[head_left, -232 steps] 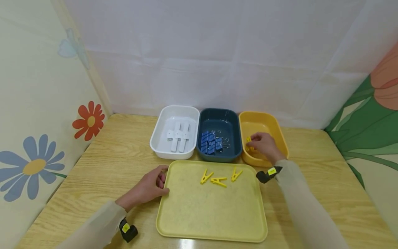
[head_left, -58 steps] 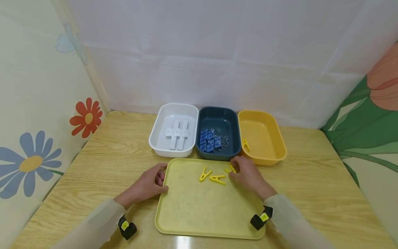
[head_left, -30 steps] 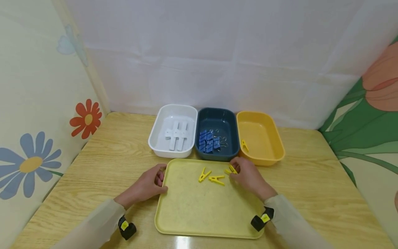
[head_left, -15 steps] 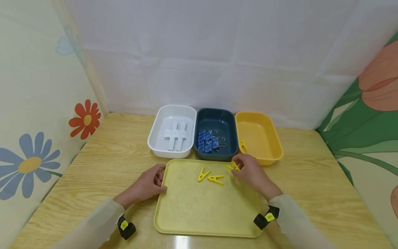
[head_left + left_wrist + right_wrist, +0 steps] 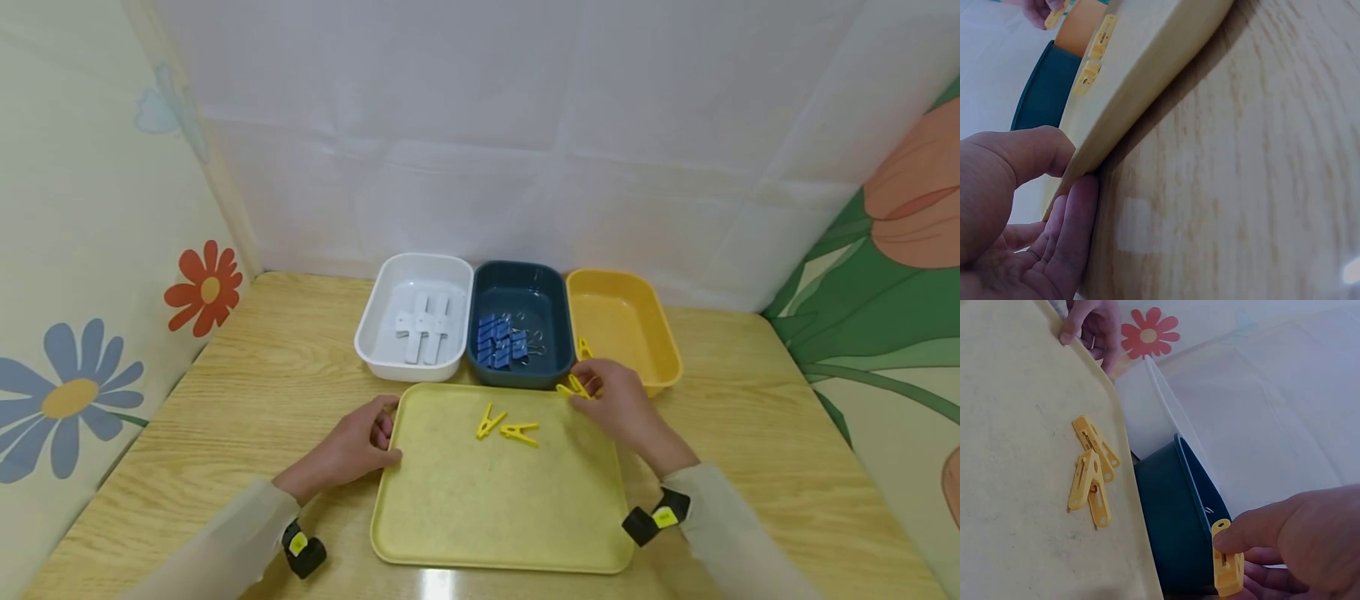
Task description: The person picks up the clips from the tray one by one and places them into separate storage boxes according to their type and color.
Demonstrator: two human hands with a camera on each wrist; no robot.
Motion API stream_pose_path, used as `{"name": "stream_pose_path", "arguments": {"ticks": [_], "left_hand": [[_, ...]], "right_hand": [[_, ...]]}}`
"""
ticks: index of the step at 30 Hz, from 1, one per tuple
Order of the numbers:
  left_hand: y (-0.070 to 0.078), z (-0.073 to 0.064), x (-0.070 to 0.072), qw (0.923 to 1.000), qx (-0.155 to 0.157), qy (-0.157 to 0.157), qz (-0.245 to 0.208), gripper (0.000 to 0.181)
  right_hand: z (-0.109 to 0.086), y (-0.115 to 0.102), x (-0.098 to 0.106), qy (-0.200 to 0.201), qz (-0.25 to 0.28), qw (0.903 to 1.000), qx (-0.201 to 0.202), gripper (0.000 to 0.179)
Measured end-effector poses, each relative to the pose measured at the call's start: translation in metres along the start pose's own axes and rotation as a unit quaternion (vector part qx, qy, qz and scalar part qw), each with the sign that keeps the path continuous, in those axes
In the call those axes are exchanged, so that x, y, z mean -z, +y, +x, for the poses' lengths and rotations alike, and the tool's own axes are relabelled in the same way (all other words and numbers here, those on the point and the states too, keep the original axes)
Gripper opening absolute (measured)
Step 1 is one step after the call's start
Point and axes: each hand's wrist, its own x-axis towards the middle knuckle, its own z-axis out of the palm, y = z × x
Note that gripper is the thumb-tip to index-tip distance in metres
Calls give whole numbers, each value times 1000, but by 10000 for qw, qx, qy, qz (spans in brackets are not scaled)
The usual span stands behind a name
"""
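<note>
My left hand [image 5: 356, 446] grips the left rim of a yellow tray [image 5: 495, 508], thumb on top and fingers against the outer side. Between the thumb and fingers of my right hand [image 5: 622, 408] a yellow clothespin [image 5: 1229, 565] is pinched, held over the tray's back right corner just in front of the bins. Two more yellow clothespins lie near the tray's back edge, one clothespin [image 5: 491, 421] left of the other clothespin [image 5: 520, 432]. Another clothespin [image 5: 583, 347] sits in the orange-yellow bin [image 5: 663, 342], partly hidden by my right hand.
A dark blue bin [image 5: 525, 275] with several blue binder clips [image 5: 502, 337] touches the orange-yellow bin. To its left a white bin [image 5: 375, 317] holds white clips [image 5: 423, 329]. All three stand behind the tray on the wooden table [image 5: 247, 400], near a white cloth backdrop.
Earlier, my right hand placed a clothespin in the orange-yellow bin. Since then it has picked another off the tray and moved it back and right. My left hand stays on the rim.
</note>
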Motion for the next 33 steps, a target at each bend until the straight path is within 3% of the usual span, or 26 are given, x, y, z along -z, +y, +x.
{"name": "stream_pose_path", "arguments": {"ticks": [5, 18, 33], "left_hand": [[0, -1, 0, 10000, 3, 5, 19, 67], [0, 0, 0, 10000, 40, -13, -37, 68], [1, 0, 0, 9999, 106, -39, -75, 68]], "right_hand": [[3, 3, 5, 241, 101, 9996, 109, 33], [12, 8, 15, 376, 213, 9986, -312, 38], [28, 34, 18, 736, 318, 9967, -154, 37]]}}
